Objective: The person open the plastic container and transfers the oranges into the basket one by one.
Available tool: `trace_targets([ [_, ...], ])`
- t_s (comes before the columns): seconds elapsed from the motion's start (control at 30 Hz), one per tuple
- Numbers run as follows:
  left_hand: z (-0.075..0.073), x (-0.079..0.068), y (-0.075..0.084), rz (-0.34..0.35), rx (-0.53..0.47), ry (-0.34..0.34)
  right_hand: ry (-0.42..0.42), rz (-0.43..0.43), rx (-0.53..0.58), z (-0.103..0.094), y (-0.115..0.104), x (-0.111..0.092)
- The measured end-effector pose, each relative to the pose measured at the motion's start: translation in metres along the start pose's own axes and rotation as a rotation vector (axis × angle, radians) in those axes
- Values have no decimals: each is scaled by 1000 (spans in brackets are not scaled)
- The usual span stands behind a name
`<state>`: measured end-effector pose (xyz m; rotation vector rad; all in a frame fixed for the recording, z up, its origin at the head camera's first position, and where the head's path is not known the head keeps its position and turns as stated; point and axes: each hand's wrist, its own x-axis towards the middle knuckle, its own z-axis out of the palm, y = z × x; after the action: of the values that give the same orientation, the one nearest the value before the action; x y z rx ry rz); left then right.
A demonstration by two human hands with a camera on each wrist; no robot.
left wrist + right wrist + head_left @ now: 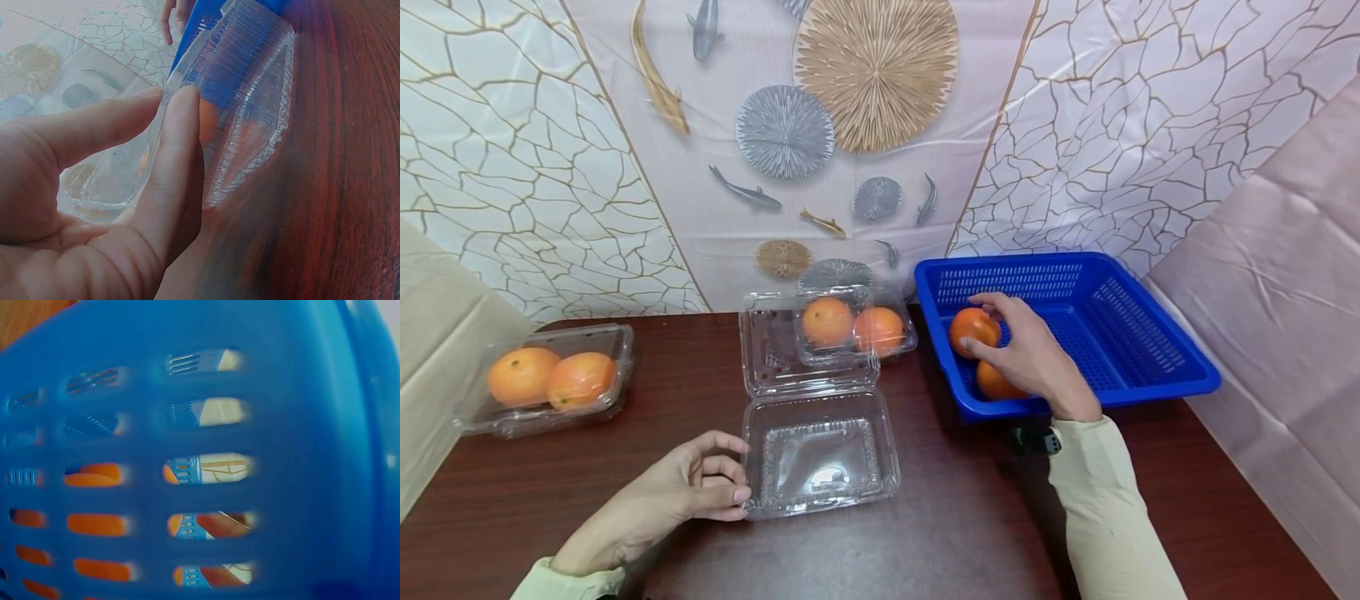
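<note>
Blue basket (294, 456) partly hides oranges (97, 524) from right wrist view.

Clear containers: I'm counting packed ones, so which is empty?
The front middle container, pinched by the left hand; the left container and the rear container each hold two oranges.

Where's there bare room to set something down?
Bare table lies between the leftmost box and open box, and in front of the latter. In the blue basket, the right side is free; oranges and the right hand crowd the left.
</note>
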<state>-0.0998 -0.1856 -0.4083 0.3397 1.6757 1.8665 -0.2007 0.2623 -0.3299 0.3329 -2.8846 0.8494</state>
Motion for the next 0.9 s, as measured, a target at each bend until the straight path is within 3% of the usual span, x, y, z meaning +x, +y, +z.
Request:
trace_targets([
  [0.47, -1, -2, 2, 10, 30, 9, 20, -3, -1, 2, -10, 0],
  [0.9, -12, -7, 8, 39, 92, 40, -7, -21, -10, 4, -24, -1],
])
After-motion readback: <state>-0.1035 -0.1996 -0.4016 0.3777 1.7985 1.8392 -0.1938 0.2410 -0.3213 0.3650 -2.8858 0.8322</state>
